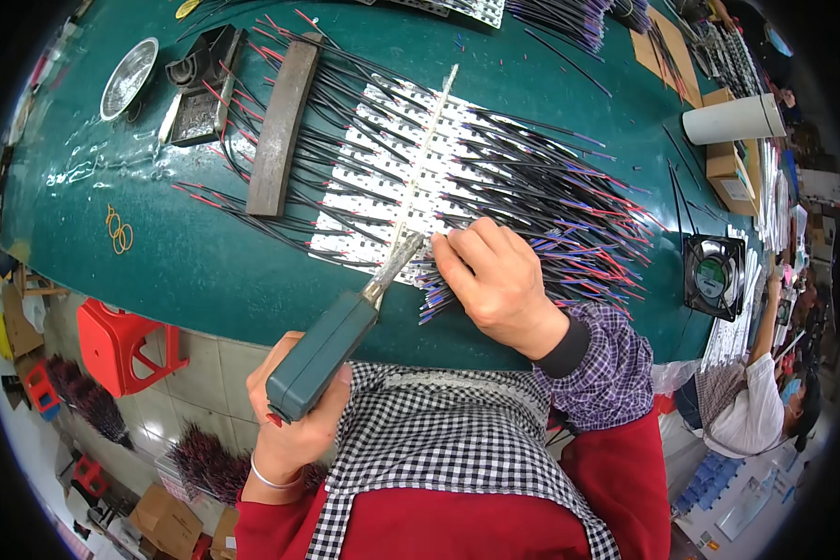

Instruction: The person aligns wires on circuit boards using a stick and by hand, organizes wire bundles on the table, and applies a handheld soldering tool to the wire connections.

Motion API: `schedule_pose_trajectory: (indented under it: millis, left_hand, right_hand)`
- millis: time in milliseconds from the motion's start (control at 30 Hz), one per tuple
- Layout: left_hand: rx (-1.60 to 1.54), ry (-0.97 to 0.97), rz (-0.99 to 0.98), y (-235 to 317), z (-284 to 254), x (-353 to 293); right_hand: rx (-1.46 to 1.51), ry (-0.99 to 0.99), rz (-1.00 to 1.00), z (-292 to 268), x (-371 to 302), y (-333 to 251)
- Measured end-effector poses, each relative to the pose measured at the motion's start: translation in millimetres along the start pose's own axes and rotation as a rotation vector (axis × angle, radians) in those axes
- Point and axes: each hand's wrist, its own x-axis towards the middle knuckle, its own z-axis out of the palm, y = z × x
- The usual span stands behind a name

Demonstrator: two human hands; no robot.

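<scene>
My left hand (294, 401) is wrapped round the green body of a soldering gun (322, 350). Its discoloured metal tip rests close to a white perforated board panel (369, 177). Beside that tip, the thumb and fingers of my right hand (499, 280) are pinched together on a thin wire, mostly hidden by the fingers. Black wires (532, 177) with red and blue ends fan out rightward from the panel, some under my right hand. More wires reach left beneath a dark bar (285, 131). A thin pale strip (429, 140) runs lengthwise over the panel.
A black stand with a tray (198, 112) and a metal dish (130, 78) occupy the far left; rubber bands (119, 231) lie nearer. At right are a small fan (714, 275), a white cylinder (733, 119) and cardboard boxes (733, 177). Another person (747, 406) sits beyond.
</scene>
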Motion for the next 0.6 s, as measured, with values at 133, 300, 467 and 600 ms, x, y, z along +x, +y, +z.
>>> schedule_pose_trajectory:
  millis: [133,300,467,600]
  left_hand:
    - [0.198,-0.079,0.085,-3.3,-7.9,-1.7]
    - [-0.15,0.214,-0.048,-4.7,0.7,-23.8]
    - [-0.136,0.064,-0.09,-15.6,-13.0,-33.4]
    - [-0.162,0.082,-0.163,-11.3,-11.3,-33.7]
  right_hand:
    - [-0.023,-0.006,-0.003,-0.4,0.1,-0.2]
    - [-0.021,-0.014,-0.017,-1.3,-0.1,-0.7]
    - [0.056,-0.075,0.04,-4.0,-5.1,-0.3]
    - [0.117,-0.008,0.106,-3.0,-11.1,-0.9]
